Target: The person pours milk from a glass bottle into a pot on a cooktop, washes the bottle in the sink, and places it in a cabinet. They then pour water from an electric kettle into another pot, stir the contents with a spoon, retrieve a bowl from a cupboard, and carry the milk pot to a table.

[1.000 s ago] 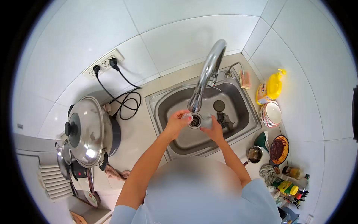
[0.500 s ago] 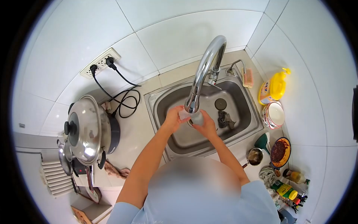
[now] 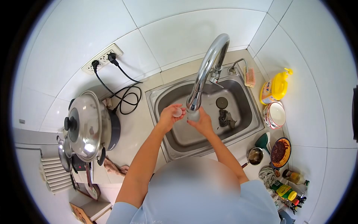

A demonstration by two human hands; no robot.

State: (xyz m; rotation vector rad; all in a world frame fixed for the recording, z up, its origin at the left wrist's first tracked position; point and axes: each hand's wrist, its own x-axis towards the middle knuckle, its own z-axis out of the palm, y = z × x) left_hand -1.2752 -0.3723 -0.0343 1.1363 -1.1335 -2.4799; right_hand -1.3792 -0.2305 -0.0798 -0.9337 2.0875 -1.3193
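My left hand (image 3: pixel 170 116) is over the left part of the steel sink (image 3: pixel 186 147). Its fingers hold a small round whitish disc (image 3: pixel 178 112), perhaps a lid. Right below the faucet spout (image 3: pixel 193 103), my right hand (image 3: pixel 203 124) grips a pale translucent cup-like container (image 3: pixel 193 116), partly hidden by the spout and fingers. The two pieces are apart from each other. On the sink floor, right of my right hand, lie a dark crumpled cloth-like lump (image 3: pixel 225 118) and a round dark drain cover (image 3: pixel 222 102).
A large lidded steel pot (image 3: pixel 85 127) stands left, with black cords (image 3: pixel 128 97) beside it. Right of the sink are a pink brush (image 3: pixel 249 77), a yellow pump bottle (image 3: pixel 274 86), stacked bowls (image 3: pixel 275 115), a small pan (image 3: pixel 255 156) and several bottles (image 3: pixel 285 190).
My left hand has moved left and away from the spout with the disc, widening the gap between my hands. My right hand stays near the spout with the container.
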